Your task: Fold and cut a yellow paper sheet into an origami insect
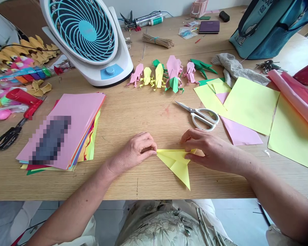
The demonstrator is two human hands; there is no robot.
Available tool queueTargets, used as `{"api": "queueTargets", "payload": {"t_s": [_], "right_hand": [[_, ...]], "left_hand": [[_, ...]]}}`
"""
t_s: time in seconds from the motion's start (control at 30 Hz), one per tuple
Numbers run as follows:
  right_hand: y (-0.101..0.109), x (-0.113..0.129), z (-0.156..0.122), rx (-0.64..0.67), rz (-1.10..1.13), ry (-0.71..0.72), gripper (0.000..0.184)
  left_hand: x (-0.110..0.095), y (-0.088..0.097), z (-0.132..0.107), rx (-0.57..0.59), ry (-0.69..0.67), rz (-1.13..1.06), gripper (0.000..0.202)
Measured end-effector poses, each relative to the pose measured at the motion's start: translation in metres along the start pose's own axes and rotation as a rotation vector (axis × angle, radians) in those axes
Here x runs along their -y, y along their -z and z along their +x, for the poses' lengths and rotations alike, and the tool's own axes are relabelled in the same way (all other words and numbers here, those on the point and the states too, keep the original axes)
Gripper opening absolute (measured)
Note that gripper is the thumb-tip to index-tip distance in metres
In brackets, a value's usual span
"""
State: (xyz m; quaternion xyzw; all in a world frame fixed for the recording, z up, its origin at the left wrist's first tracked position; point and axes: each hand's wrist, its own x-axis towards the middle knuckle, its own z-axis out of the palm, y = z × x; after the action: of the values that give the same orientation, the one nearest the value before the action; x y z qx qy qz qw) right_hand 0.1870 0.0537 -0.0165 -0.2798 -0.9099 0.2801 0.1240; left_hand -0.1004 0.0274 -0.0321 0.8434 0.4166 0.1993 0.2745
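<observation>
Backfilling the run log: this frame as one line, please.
left hand: pinching folded yellow paper, left tip | right hand: fingers on its right end | scissors: on table, unheld

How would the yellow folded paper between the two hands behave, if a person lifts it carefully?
The yellow folded paper is probably very light, since it looks like plain, thin sheet. The visible creases may give it some stiffness. Its pointed lower tip could bend easily if pushed, because it narrows.
</observation>
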Motion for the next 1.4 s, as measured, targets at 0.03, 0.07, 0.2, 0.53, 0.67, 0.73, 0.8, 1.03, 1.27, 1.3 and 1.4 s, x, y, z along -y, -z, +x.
{"api": "queueTargets", "payload": {"t_s": [0.03,0.07,0.2,0.53,0.67,0.73,0.8,1.03,1.27,1.3,1.4], "right_hand": [[0.0,-0.001,0.0,0.004,0.011,0.001,0.008],[0.0,-0.001,0.0,0.007,0.02,0.001,0.009],[-0.001,-0.003,0.0,0.007,0.031,-0.004,0.009],[-0.001,0.0,-0.001,-0.003,0.012,0.001,0.004],[-0.001,0.0,-0.001,0.014,-0.01,-0.003,0.003],[-0.001,0.0,-0.001,0.021,-0.013,-0.01,0.002],[0.0,0.001,0.0,0.028,-0.009,-0.017,0.006],[-0.001,0.014,0.003,0.074,0.031,0.005,0.016],[-0.004,0.023,0.004,-0.007,-0.071,0.032,0.011],[-0.004,0.023,0.004,-0.015,-0.087,0.042,0.011],[-0.004,0.023,0.004,0.016,-0.116,0.045,0.014]], "left_hand": [[0.0,0.001,0.0,0.005,0.012,-0.003,0.008],[0.0,0.001,0.0,0.01,0.022,-0.006,0.008],[0.001,0.003,-0.001,0.032,0.033,-0.005,0.01],[0.0,0.005,0.0,0.071,0.02,0.05,0.007],[-0.001,0.005,-0.001,0.065,0.069,0.004,0.005],[-0.002,0.005,-0.001,0.054,0.081,0.0,0.004],[-0.002,0.004,-0.001,0.049,0.091,-0.005,0.005],[-0.004,0.003,0.0,0.037,0.117,-0.018,0.005],[-0.003,0.004,0.0,0.044,0.142,-0.02,0.004],[-0.004,0.004,0.0,0.045,0.142,-0.021,0.004],[-0.005,0.004,0.001,0.047,0.129,-0.005,0.003]]}}
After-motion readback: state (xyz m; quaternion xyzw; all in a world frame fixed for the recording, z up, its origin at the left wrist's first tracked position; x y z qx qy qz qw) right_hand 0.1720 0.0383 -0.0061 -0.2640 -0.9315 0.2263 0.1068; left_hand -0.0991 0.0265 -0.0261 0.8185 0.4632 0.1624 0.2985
